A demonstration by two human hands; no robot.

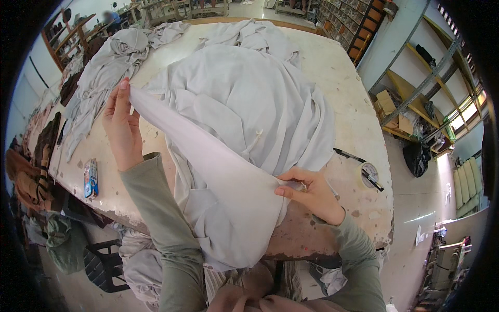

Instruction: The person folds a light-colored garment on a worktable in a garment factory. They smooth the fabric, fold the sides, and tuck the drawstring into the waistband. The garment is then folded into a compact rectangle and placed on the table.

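A large light grey cloth (223, 182) is spread and bunched over the near half of the table, and part of it hangs over the front edge. My left hand (123, 125), raised at the left, pinches one corner between thumb and fingertips. Lower down at the right, my right hand (314, 193) grips the cloth's edge between thumb and forefinger. Between the two hands the edge runs taut on a slant. A small pale tie or strip (254, 143) sticks up from the folds behind it.
More grey cloth (117, 57) lies heaped at the table's far left. A small blue box (91, 179) sits near the left edge. Toward the right lie a tape roll (368, 174) and a black pen (349, 155). A black chair (104, 265) stands below, and shelves (410, 99) line the right.
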